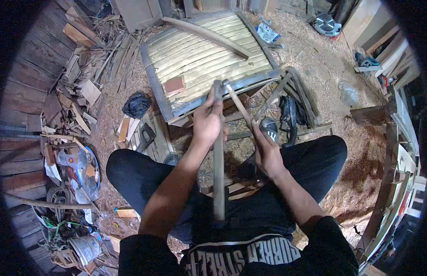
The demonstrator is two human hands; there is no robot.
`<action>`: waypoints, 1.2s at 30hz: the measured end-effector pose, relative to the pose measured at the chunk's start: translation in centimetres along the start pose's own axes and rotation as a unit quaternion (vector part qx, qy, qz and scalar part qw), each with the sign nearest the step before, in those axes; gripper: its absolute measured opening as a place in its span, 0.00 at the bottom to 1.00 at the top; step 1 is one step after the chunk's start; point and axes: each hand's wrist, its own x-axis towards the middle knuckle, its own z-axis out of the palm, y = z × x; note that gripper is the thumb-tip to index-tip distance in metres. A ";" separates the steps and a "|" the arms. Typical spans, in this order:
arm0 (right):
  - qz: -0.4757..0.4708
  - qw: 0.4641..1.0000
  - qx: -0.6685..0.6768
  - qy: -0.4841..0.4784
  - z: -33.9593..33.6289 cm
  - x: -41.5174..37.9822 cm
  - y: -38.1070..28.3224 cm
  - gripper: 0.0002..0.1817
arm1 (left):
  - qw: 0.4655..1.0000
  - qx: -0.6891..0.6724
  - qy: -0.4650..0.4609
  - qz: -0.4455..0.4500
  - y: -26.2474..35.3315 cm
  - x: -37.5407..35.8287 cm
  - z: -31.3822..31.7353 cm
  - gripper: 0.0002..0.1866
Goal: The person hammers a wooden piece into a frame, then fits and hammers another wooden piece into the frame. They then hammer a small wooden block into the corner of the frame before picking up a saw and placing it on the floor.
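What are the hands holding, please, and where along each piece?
The left hand grips a long strip near its far end; the right hand holds a thinner stick at its near end.

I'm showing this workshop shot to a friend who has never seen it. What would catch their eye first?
Probably the two hands at centre: the left hand grips a long grey wooden bar that runs down toward the lap, and the right hand holds a thinner stick angled up to its top. Just beyond them lies a pale slatted panel on the sawdust-strewn floor.
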 end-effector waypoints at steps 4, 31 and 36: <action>-0.022 0.999 0.015 0.030 0.2 -0.5 0.6 0.38 | 1.000 -0.003 -0.002 -0.002 -0.2 0.7 -0.2 0.28; 0.190 0.958 0.210 0.047 -1.4 -0.1 3.6 0.27 | 0.985 0.083 -0.141 -0.045 0.3 0.2 -2.5 0.27; 0.263 0.901 0.339 0.064 -1.9 2.0 1.9 0.26 | 0.983 0.101 -0.140 -0.058 0.1 0.3 -2.8 0.26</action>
